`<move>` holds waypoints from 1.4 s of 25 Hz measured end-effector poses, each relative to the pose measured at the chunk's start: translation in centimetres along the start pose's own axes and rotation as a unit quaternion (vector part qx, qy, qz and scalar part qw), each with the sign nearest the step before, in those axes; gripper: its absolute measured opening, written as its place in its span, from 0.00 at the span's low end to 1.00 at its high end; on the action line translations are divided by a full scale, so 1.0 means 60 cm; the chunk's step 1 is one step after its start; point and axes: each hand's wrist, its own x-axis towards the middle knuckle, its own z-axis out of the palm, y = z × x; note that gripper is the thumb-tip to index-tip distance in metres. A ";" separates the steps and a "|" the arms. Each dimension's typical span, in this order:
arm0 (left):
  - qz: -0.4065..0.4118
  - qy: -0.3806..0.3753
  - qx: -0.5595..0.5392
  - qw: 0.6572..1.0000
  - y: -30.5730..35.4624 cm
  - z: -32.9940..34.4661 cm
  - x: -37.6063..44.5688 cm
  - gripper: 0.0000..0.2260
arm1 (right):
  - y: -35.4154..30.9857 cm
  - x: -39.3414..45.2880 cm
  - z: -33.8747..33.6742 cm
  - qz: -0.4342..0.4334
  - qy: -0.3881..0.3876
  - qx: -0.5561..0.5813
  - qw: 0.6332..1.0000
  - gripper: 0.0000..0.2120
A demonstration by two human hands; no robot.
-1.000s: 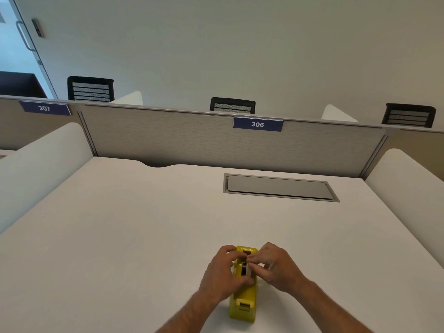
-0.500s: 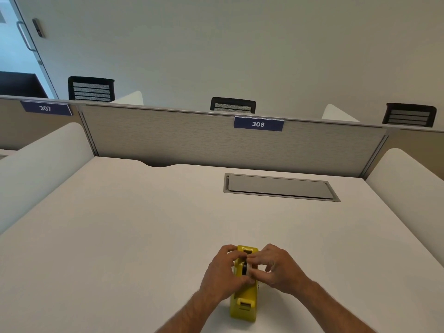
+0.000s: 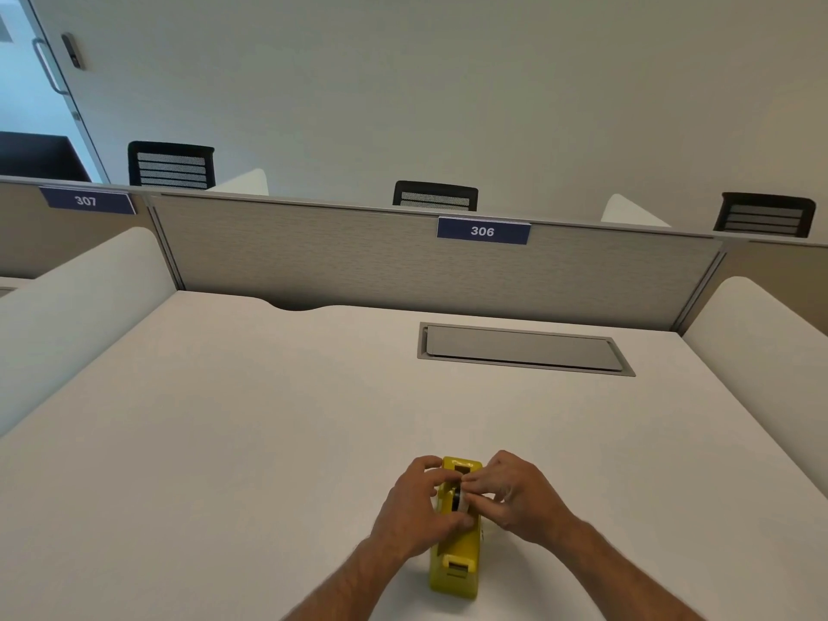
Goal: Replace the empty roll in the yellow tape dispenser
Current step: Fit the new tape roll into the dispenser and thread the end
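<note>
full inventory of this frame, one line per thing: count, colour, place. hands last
tape dispenser: 1, yellow, near edge of desk, between the hands
roll: 1, dark with a white part, in the dispenser's middle, mostly hidden by fingers
desk: 1, white, fills the foreground
cable hatch: 1, grey, set in the desk, far right
partition: 1, grey-beige, behind the desk
number plates: 2, blue, 306 and 307, on the partition tops
chairs: 3, black, beyond the partition
door: 1, glass, far left
left hand: gripping the dispenser's left side
right hand: fingertips at the roll
</note>
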 end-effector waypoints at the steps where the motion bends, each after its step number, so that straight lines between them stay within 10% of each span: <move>1: 0.001 0.000 0.001 1.000 0.000 -0.001 0.000 0.29 | -0.001 0.000 0.001 0.000 0.002 -0.001 1.000 0.12; 35: 0.014 -0.007 0.030 0.999 0.002 -0.006 0.009 0.27 | 0.000 0.007 -0.002 -0.056 -0.014 -0.018 0.998 0.03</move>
